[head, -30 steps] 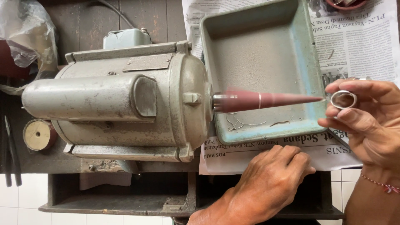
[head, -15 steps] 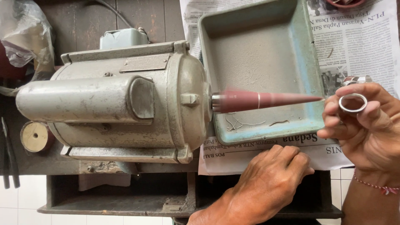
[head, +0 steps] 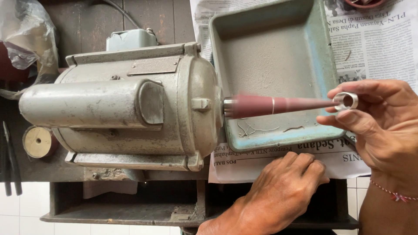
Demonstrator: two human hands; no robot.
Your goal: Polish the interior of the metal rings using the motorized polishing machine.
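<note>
My right hand (head: 383,126) pinches a silver metal ring (head: 347,101) between thumb and fingers. The ring sits at the pointed tip of a red tapered spindle (head: 278,105), which juts rightward from a grey electric motor (head: 126,109) and looks blurred as if turning. My left hand (head: 283,191) rests palm down, fingers loosely curled, on the newspaper at the bench's front edge, holding nothing. A red string bracelet is on my right wrist.
A worn blue-green metal tray (head: 322,52) lies under the spindle on newspaper (head: 374,43). A round wheel (head: 38,142) and dark tool handles (head: 11,165) sit at the left. A crumpled plastic bag (head: 26,35) is at the top left. White floor tiles show below.
My right hand has brought the ring leftward onto the spindle tip. The view has shifted slightly. My left hand stays where it was.
</note>
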